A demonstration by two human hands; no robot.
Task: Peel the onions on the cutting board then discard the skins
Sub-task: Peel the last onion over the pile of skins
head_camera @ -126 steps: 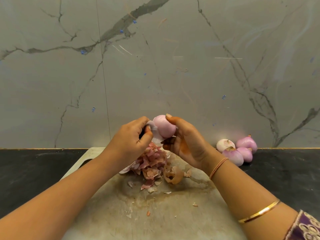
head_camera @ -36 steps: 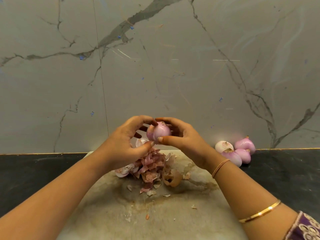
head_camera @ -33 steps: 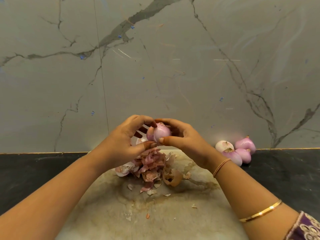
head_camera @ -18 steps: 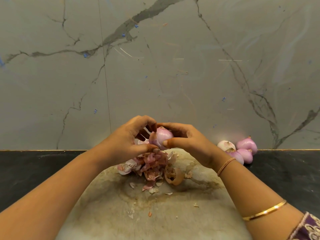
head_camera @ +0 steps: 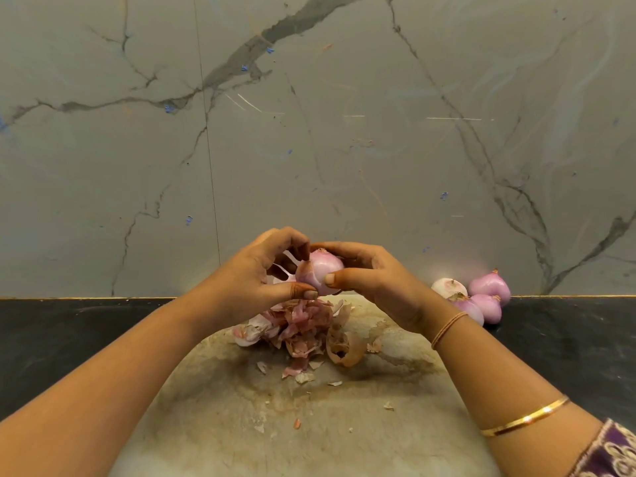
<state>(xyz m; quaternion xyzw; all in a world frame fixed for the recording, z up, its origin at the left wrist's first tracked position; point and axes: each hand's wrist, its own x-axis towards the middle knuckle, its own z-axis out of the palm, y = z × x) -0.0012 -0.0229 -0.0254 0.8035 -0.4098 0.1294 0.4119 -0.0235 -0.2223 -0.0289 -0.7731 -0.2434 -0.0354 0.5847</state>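
I hold a small pink onion in the air above the far end of the stained cutting board. My right hand grips it from the right, thumb on its front. My left hand pinches a loose flap of skin on the onion's left side between thumb and fingers. Under my hands a heap of pink and brown onion skins lies on the board, with small flakes scattered nearer to me.
Several peeled pink onions lie together on the black counter to the right, against the grey marble wall. The black counter also runs left of the board.
The onion has been turned in my hands and sits slightly lower. My left fingers have come back onto its left side and now pinch a flap of skin.
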